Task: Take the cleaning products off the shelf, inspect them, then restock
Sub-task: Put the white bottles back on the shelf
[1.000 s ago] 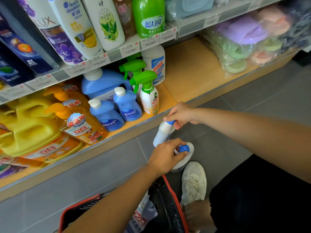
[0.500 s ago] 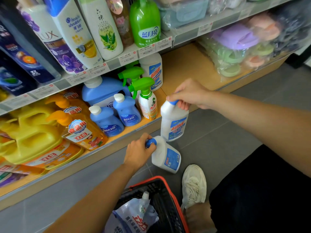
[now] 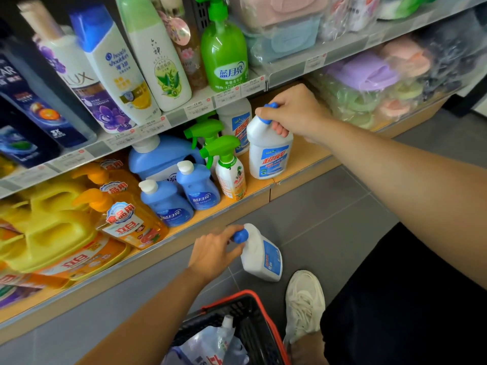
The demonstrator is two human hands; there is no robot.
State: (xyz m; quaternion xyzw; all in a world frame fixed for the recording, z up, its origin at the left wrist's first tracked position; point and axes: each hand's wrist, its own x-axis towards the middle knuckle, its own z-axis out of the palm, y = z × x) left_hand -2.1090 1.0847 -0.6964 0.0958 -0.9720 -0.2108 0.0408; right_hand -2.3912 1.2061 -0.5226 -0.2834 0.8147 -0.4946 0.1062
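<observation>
My right hand (image 3: 295,111) grips the blue-capped neck of a white cleaner bottle (image 3: 270,154) that stands upright at the front edge of the wooden bottom shelf (image 3: 305,151), beside a green-trigger spray bottle (image 3: 229,169). A matching white bottle (image 3: 237,119) stands behind it on the shelf. My left hand (image 3: 213,252) holds a second white bottle with a blue cap (image 3: 262,255) by its neck, tilted in the air below the shelf edge, above the grey floor.
Blue detergent bottles (image 3: 181,196) and orange and yellow dish-soap bottles (image 3: 123,214) fill the shelf's left part. Shampoo and a green pump bottle (image 3: 224,51) stand on the upper shelf. A red and black basket (image 3: 263,330) with a refill pouch sits by my white shoe (image 3: 305,301).
My right hand raised its bottle from below the shelf edge and brought it upright onto the bottom shelf. My left hand lifted the second bottle away from the basket, toward the shelf.
</observation>
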